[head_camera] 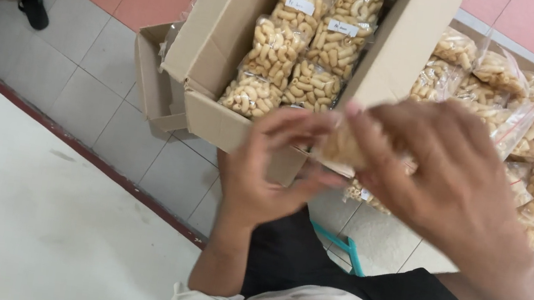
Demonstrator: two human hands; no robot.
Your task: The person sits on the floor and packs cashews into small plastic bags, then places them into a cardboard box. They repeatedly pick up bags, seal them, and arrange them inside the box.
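— Two hands on what?
— Left hand (264, 171) and right hand (446, 177) both pinch one small clear bag of pale curled crackers (345, 147), held above the open brown cardboard box (227, 38) of matching bags.

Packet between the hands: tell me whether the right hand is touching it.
Touching. The head view shows the right hand with fingers wrapped over the blurred snack packet, no gap showing; the left hand pinches it too.

One cardboard box (212, 43), two hands, one held snack bag (345, 147), and many more bags, too piled to count.
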